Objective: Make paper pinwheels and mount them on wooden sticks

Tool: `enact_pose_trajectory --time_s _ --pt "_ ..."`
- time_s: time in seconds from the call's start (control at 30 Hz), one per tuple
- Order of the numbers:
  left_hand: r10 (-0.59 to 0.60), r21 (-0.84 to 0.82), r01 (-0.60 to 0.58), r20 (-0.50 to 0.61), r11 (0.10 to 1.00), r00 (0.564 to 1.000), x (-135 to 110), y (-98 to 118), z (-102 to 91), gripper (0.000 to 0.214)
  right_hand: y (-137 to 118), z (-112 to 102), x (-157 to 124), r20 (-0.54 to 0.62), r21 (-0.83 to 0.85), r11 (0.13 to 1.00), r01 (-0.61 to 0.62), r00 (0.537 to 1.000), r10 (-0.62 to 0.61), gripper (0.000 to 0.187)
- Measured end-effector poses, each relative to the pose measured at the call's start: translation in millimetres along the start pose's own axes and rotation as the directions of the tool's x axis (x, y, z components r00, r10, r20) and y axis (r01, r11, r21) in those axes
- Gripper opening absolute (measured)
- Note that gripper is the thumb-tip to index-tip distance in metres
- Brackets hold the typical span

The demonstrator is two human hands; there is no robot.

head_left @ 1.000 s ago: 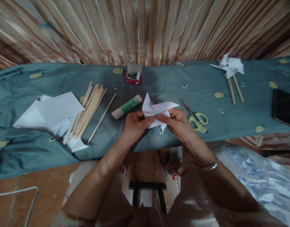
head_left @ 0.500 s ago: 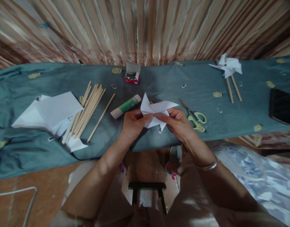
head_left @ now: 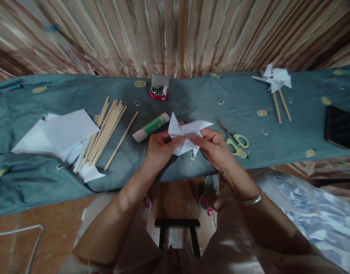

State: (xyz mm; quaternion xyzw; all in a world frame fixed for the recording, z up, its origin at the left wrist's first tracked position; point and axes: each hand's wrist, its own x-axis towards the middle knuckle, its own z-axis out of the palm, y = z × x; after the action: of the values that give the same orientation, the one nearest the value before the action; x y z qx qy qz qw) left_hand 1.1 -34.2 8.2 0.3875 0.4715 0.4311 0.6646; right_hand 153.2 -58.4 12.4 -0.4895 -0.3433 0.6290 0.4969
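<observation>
Right hand point(head_left: 216, 148) just shifted a touch: its thumb sits slightly further out from the middle of the folded white paper point(head_left: 189, 128) than half a second ago, and that side's flap has moved a bit too. It's still pinching the paper, mind. Left hand point(head_left: 160, 149) has barely budged, gripping the other side with its thumb near the centre. The paper's held over the near part of the tabletop point(head_left: 192, 93), between the glue stick point(head_left: 151, 127) and scissors point(head_left: 231, 135). Reads to me like a small fold adjustment, nothing more.
</observation>
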Motion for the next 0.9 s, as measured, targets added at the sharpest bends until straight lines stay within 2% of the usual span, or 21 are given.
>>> enact_pose_trajectory --time_s 0.27,0.4,0.5,0.7,0.9 --pt "-0.006 0.013 0.005 0.059 1.0 0.998 -3.0 -4.2 0.3 0.017 0.0 3.5 -0.8 -0.006 0.023 1.0 -0.006 1.0 0.006 0.025" --pt "-0.046 0.028 0.044 0.074 0.999 0.996 -3.5 -3.2 0.6 0.02 0.1 5.2 -1.0 -0.038 0.011 1.0 -0.025 0.999 0.025 0.025" --pt "-0.036 0.031 0.034 0.052 0.999 0.998 -2.5 -1.6 0.1 0.019 1.0 3.8 0.0 -0.033 0.022 1.0 -0.013 0.999 0.014 0.023" --pt "0.025 -0.004 -0.025 0.023 1.0 0.999 2.2 -3.2 -1.9 0.017 2.5 -2.5 1.1 0.057 0.001 1.0 0.005 0.998 -0.005 0.026" --pt "0.031 -0.012 -0.031 0.001 0.999 1.0 2.6 -3.4 -1.5 0.017 4.2 -3.3 1.1 0.044 -0.005 1.0 -0.005 0.999 0.005 0.024"
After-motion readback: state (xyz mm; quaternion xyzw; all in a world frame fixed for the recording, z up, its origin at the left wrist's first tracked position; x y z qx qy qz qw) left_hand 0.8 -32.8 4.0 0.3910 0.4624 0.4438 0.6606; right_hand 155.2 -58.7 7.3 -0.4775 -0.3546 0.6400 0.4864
